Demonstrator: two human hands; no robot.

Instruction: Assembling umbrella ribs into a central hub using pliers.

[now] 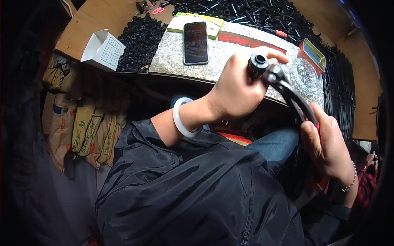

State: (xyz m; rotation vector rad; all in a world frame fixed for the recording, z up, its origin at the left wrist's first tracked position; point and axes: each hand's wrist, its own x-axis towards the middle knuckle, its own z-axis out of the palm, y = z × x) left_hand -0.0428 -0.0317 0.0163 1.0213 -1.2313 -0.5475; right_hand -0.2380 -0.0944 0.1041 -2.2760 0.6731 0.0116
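Note:
Above the front edge of the speckled grey worktop [174,53], my left hand [238,88] is closed around a short black cylindrical part [258,63]. The part's round end with a hole in it faces up. My right hand [326,145] is wrapped round the handles of a pair of pliers [293,97], dark with some red at the grip. The pliers' jaw end reaches up and left, right beside the black part. The jaws are blurred, and I cannot tell whether they grip the part. My left fingers partly hide the part's lower end.
A smartphone [196,44] lies on the worktop, partly over a yellow box [215,26]. Small black parts [141,39] are heaped near an open white carton [104,50]. Behind lie more black parts [246,10]; black rods [340,78] and a small open red box [312,55] are at right.

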